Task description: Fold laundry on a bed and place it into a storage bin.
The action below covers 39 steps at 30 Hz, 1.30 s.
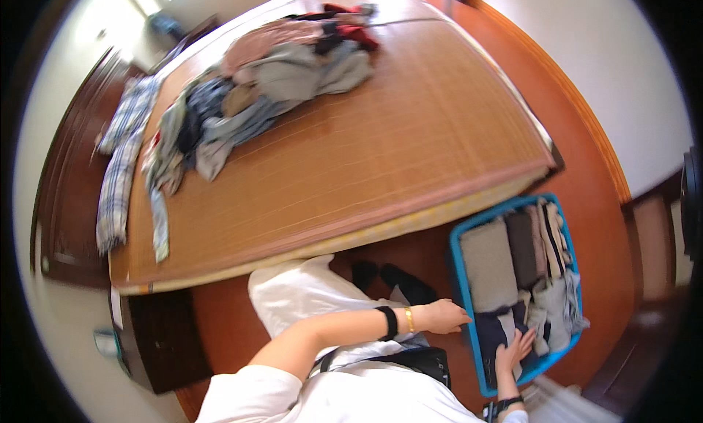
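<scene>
A blue plastic basket (pixel 455 262) stands on the floor to my right, packed with folded clothes. My right hand (pixel 515 351) lies with fingers spread over a dark folded garment (pixel 489 337) at the basket's near end. Just outside the left rim is my left hand (pixel 444 317), its fingers loosely bent and nothing seen in them; whether the fingertips touch the rim is unclear. Inside, a grey folded garment (pixel 489 266) sits at the far left, a dark brown one (pixel 521 247) beside it, and light grey clothes (pixel 554 313) fill the right side.
Ahead is a bed with a brown mat (pixel 381 145), bearing a heap of loose clothes (pixel 285 72). Plaid cloth (pixel 121 174) hangs along its left edge. A dark cabinet (pixel 165 339) stands at the lower left. White wall (pixel 600 57) rises at the right.
</scene>
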Each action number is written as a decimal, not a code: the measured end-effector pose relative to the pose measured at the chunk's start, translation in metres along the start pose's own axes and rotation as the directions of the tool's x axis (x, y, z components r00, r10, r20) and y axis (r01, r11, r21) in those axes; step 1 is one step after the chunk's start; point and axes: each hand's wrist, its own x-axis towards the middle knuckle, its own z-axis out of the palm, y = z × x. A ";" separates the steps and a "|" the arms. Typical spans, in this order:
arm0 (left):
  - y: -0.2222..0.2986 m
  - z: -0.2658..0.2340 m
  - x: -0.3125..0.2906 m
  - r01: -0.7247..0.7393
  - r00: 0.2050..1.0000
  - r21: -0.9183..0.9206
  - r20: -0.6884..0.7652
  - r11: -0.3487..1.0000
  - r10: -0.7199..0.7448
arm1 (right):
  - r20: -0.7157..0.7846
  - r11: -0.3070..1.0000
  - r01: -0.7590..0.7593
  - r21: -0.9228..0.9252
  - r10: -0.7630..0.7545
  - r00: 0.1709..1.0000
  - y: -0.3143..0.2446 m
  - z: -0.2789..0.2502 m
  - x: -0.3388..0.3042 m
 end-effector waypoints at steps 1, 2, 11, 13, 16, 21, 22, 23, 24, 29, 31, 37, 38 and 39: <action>-0.009 -0.009 -0.032 0.014 0.982 -0.037 -0.186 0.999 -0.021 | 0.065 0.997 -0.076 0.009 0.075 0.995 -0.030 -0.016 0.004; -0.017 -0.019 -0.060 0.063 0.957 -0.049 -0.279 0.997 -0.074 | -0.050 0.995 0.089 0.053 -0.087 0.995 -0.049 -0.026 0.006; -0.039 -0.067 -0.250 0.269 0.427 -0.160 -0.864 0.950 -0.266 | -0.272 0.251 0.717 0.650 -0.804 0.528 -0.366 -0.130 0.042; -0.051 -0.077 -0.280 0.493 0.250 -0.076 -0.942 0.867 -0.225 | -0.264 0.088 0.678 0.730 -0.878 0.398 -0.444 -0.146 0.047; -0.084 -0.077 -0.320 0.696 0.113 -0.198 -0.919 0.690 -0.378 | -0.233 -0.073 0.529 0.846 -0.942 0.243 -0.565 -0.154 0.063; -0.118 -0.062 -0.363 0.838 0.152 -0.285 -0.697 0.466 -0.701 | 0.077 -0.020 -0.231 0.973 -0.912 0.403 -0.770 -0.170 0.098; -0.117 -0.066 -0.359 0.841 0.170 -0.279 -0.676 0.464 -0.716 | 0.031 0.002 -0.056 0.998 -0.856 0.515 -0.803 -0.173 0.112; -0.118 -0.071 -0.356 0.847 0.184 -0.271 -0.658 0.458 -0.730 | -0.188 -0.014 0.309 0.951 -0.820 0.541 -0.834 -0.169 0.137; -0.124 -0.072 -0.347 0.838 0.205 -0.255 -0.672 0.483 -0.711 | -0.652 -0.086 0.840 0.536 -0.674 0.347 -0.859 -0.159 0.175; -0.116 -0.069 -0.354 0.852 0.189 -0.259 -0.658 0.455 -0.729 | -0.652 0.299 0.953 0.041 -0.715 0.252 -0.924 -0.143 0.199; -0.117 -0.067 -0.354 0.844 0.193 -0.271 -0.653 0.463 -0.732 | -0.613 0.358 0.933 0.038 -0.729 0.305 -0.942 -0.137 0.202; -0.117 -0.078 -0.349 0.833 0.198 -0.269 -0.670 0.483 -0.715 | -0.660 0.115 0.856 0.504 -0.588 0.468 -0.936 -0.155 0.246; -0.118 -0.078 -0.350 0.842 0.193 -0.265 -0.665 0.469 -0.722 | -0.781 0.173 0.933 0.316 -0.511 0.359 -0.926 -0.164 0.248; -0.120 -0.080 -0.345 0.835 0.215 -0.256 -0.665 0.488 -0.716 | -0.739 0.118 0.872 0.476 -0.485 0.469 -0.914 -0.178 0.258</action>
